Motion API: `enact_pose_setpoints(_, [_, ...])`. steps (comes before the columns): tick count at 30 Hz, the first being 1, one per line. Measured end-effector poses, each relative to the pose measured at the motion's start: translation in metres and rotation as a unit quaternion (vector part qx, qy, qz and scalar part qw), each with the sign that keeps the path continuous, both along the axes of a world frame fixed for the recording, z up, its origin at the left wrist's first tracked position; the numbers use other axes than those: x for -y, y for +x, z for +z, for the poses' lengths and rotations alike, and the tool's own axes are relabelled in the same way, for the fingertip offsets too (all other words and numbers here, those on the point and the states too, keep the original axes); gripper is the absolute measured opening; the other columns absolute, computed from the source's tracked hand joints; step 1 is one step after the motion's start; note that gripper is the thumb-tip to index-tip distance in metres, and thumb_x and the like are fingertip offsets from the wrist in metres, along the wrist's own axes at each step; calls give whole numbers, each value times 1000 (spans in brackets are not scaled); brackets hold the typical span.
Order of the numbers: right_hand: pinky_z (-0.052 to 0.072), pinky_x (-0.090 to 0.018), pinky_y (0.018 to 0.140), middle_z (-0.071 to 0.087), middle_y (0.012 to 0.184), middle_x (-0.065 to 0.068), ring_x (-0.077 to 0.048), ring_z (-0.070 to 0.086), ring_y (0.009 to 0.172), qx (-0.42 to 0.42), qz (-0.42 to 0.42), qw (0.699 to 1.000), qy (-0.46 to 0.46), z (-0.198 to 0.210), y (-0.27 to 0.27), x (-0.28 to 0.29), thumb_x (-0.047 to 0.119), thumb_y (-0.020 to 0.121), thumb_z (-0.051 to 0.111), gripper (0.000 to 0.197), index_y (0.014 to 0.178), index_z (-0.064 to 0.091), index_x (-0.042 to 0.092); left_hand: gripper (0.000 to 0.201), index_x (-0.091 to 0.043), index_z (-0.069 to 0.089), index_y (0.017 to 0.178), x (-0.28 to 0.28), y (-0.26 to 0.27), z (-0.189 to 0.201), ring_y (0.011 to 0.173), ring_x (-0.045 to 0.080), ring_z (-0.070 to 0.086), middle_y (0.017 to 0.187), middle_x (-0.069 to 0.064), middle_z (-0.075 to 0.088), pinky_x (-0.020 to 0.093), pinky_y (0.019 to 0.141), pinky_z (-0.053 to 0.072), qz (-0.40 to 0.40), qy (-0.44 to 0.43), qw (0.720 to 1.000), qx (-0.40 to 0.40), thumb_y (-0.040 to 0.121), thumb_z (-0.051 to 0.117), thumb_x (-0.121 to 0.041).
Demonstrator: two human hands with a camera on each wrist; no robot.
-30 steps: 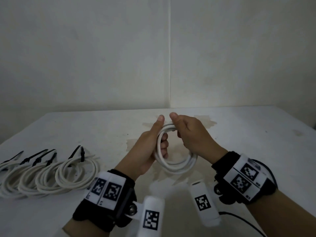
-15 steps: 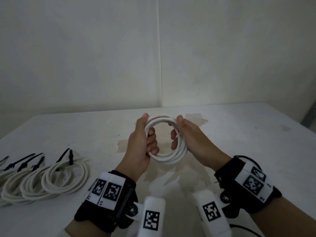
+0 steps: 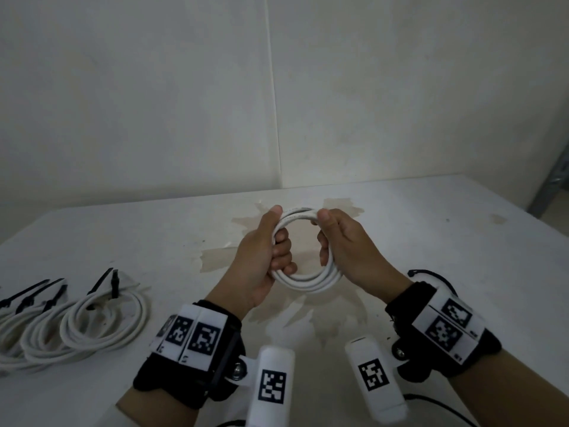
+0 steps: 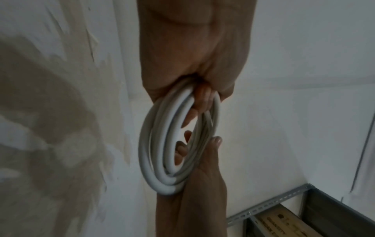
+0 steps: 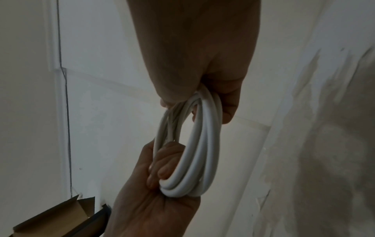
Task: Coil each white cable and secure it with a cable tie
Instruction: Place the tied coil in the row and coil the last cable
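A white cable wound into a round coil hangs in the air above the table's middle. My left hand grips its left side, fingers curled through the ring. My right hand grips its right side, thumb on top. In the left wrist view the coil shows several loops, my left hand above and my right hand below it. The right wrist view shows the coil between my right hand above and my left hand below. No tie is seen on this coil.
Several coiled white cables with black cable ties lie in a row at the table's left front. The white table has a brown stain under my hands. A metal shelf frame stands beyond the right edge. A cardboard box shows low in the right wrist view.
My right hand has slid from the coil's top down to its right side. The coil has turned to face me as an open ring, held a little higher.
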State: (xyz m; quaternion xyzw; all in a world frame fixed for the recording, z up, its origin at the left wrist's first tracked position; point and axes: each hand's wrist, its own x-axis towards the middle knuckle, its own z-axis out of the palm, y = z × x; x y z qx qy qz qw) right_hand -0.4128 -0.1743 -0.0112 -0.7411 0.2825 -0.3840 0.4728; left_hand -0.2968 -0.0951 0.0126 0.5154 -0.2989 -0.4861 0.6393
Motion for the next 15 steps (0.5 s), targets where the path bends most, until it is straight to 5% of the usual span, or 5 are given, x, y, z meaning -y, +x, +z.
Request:
enact_pose_setpoints(7, [40, -17, 55, 52, 70, 6, 2, 53, 52, -50, 7, 999, -8, 1, -21, 2, 46, 94, 28, 34, 84, 52, 24, 46, -17, 31, 53, 7, -17, -7, 32, 9, 18, 40, -6, 21, 18, 36, 26, 23, 8, 1000, -5, 92, 45, -38])
enact_pose_setpoints(9, [42, -16, 63, 57, 75, 9, 2, 56, 63, -66, -1, 998, 2, 2, -32, 7, 57, 87, 22, 48, 88, 58, 24, 46, -17, 31, 54, 9, -20, -10, 31, 9, 17, 39, -6, 20, 18, 36, 23, 31, 13, 999, -13, 92, 46, -37])
enact_pose_setpoints(11, [42, -22, 68, 60, 89, 1, -9, 58, 77, -99, -67, 993, 12, 3, -49, 20, 61, 85, 21, 64, 103, 61, 15, 45, -18, 30, 55, 9, -21, -13, 31, 9, 17, 39, -6, 19, 18, 36, 23, 36, 15, 999, -15, 93, 46, -36])
enact_pose_setpoints(15, [38, -33, 88, 48, 124, -17, -29, 49, 111, -368, -186, 910, -47, -13, -99, 54, 47, 90, 47, 51, 116, 53, 5, 45, -18, 29, 56, 11, -19, -16, 31, 9, 16, 39, -6, 19, 18, 36, 22, 47, 15, 999, -18, 93, 45, -36])
